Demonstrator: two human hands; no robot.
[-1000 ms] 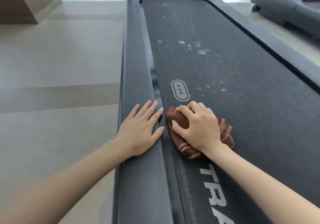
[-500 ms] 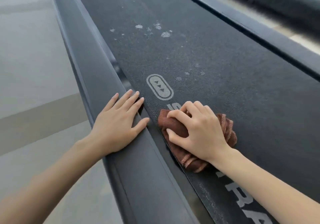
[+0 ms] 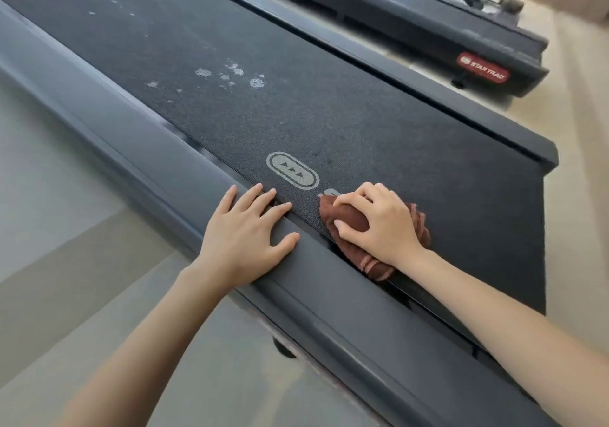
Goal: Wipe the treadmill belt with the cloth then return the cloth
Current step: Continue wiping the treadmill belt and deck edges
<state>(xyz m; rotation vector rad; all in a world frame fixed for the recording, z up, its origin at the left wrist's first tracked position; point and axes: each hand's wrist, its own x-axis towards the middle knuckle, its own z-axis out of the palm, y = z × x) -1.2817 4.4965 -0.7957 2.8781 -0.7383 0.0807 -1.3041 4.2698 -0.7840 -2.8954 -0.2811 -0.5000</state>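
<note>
The dark treadmill belt (image 3: 346, 103) runs diagonally from upper left to lower right, with pale dusty spots (image 3: 230, 74) on its far part and a white arrow mark (image 3: 292, 175) near my hands. A bunched brown cloth (image 3: 351, 219) lies on the belt's near left edge. My right hand (image 3: 379, 225) grips it, fingers curled over the top and thumb tucked against its side. My left hand (image 3: 247, 232) rests flat on the grey side rail (image 3: 138, 149), fingers spread, just left of the cloth.
A second treadmill (image 3: 428, 21) with a red badge (image 3: 482, 67) stands to the upper right, across a strip of pale floor. Grey floor (image 3: 66, 261) lies to the left of the rail. The belt's rear end (image 3: 543, 229) sits at the right.
The view has swung to the right, so the treadmill now lies more diagonal and the second machine shows. Both hands keep their places on rail and cloth; the cloth sits slightly right of the arrow mark.
</note>
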